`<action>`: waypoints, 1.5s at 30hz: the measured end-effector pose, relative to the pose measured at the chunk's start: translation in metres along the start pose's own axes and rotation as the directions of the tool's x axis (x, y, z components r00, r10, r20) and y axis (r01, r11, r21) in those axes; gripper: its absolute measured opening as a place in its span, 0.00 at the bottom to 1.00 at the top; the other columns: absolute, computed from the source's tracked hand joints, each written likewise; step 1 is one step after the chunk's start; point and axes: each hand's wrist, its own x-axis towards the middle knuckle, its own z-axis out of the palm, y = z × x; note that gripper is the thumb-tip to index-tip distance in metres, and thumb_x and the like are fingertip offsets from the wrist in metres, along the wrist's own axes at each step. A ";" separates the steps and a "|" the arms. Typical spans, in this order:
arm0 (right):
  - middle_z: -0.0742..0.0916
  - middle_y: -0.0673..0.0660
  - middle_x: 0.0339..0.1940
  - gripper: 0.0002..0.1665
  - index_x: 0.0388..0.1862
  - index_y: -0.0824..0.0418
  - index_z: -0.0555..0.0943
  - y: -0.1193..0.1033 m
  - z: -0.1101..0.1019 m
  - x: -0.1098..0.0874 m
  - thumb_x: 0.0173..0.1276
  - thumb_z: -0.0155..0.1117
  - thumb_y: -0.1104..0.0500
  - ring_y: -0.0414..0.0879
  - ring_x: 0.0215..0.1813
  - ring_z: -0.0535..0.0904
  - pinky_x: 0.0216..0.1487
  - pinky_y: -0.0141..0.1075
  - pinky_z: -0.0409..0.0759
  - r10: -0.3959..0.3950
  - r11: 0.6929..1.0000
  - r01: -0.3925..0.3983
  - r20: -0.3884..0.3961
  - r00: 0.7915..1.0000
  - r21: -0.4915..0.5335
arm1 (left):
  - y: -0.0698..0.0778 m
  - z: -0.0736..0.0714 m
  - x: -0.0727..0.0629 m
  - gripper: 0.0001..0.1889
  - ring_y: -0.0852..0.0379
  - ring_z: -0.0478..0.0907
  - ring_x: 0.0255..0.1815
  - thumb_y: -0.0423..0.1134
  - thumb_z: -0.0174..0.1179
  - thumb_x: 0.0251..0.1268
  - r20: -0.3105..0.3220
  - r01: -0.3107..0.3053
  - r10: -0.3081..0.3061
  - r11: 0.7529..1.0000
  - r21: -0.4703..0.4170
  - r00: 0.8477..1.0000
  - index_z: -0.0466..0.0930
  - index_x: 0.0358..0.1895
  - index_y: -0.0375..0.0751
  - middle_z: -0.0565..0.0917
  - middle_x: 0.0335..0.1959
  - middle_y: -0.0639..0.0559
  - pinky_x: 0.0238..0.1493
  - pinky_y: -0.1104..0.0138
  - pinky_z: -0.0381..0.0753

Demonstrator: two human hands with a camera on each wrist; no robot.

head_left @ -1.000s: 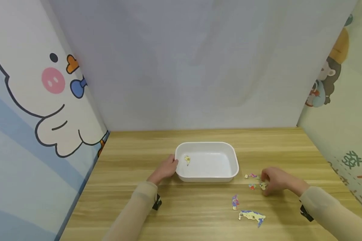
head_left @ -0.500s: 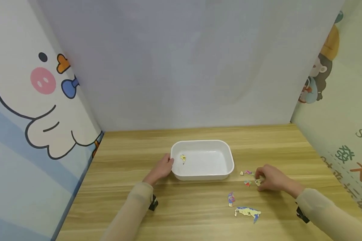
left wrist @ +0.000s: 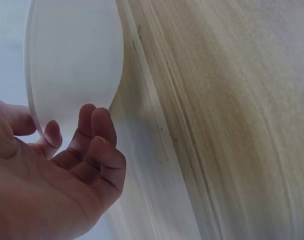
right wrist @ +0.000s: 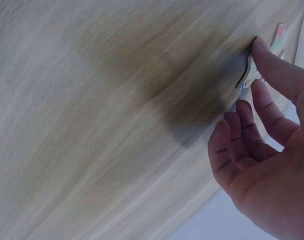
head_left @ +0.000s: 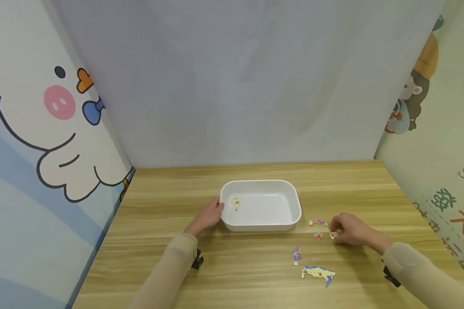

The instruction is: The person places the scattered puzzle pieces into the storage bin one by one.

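My left hand (head_left: pixel 208 214) grips the left end of a white tray (head_left: pixel 261 228), its thumb and index finger at the rim in the left wrist view; the other fingers curl beside the outer wall. Inside the tray lies a small yellow flat piece (head_left: pixel 236 203). To the tray's right, my right hand (head_left: pixel 353 231) pinches a pale yellow puzzle-like piece (right wrist: pixel 250 73) between thumb and index finger, low over the table. Just left of those fingertips are a red-and-blue piece (head_left: pixel 319 236), a pink-purple one (head_left: pixel 319 221) and a tiny yellow one (head_left: pixel 311 222).
Nearer me on the wooden table (head_left: pixel 158 197) lie a purple-red piece (head_left: pixel 297 256) and a longer yellow-and-blue piece (head_left: pixel 319 273). A pale grey curtain (head_left: pixel 232 86) hangs behind the table, with printed cloths on both sides.
The head view has shifted slightly. My right thumb and index finger have come together on the yellow piece. My left hand keeps its hold on the tray.
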 end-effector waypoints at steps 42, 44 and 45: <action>0.83 0.52 0.28 0.16 0.29 0.62 0.84 -0.048 -0.047 0.040 0.51 0.73 0.50 0.45 0.29 0.74 0.32 0.43 0.75 0.058 0.993 -0.068 -0.104 0.993 -0.100 | 0.002 0.000 -0.004 0.19 0.50 0.72 0.44 0.44 0.39 0.77 -0.016 -0.029 0.029 1.000 0.000 0.999 0.67 0.62 0.38 0.77 0.47 0.45 0.48 0.54 0.71; 0.83 0.51 0.27 0.15 0.29 0.61 0.84 -0.051 -0.049 0.045 0.51 0.72 0.50 0.45 0.29 0.75 0.33 0.43 0.76 0.053 0.992 -0.065 -0.111 0.992 -0.108 | 0.002 0.000 -0.004 0.19 0.50 0.72 0.43 0.44 0.40 0.77 -0.019 -0.030 0.030 1.000 0.000 0.999 0.67 0.61 0.38 0.77 0.46 0.45 0.47 0.55 0.71; 0.83 0.51 0.27 0.15 0.29 0.61 0.84 -0.053 -0.050 0.047 0.51 0.72 0.50 0.45 0.29 0.75 0.33 0.43 0.76 0.048 0.992 -0.062 -0.116 0.992 -0.113 | 0.002 0.000 -0.004 0.19 0.50 0.72 0.43 0.44 0.40 0.77 -0.020 -0.031 0.031 1.000 0.001 0.999 0.67 0.61 0.38 0.77 0.46 0.45 0.47 0.55 0.71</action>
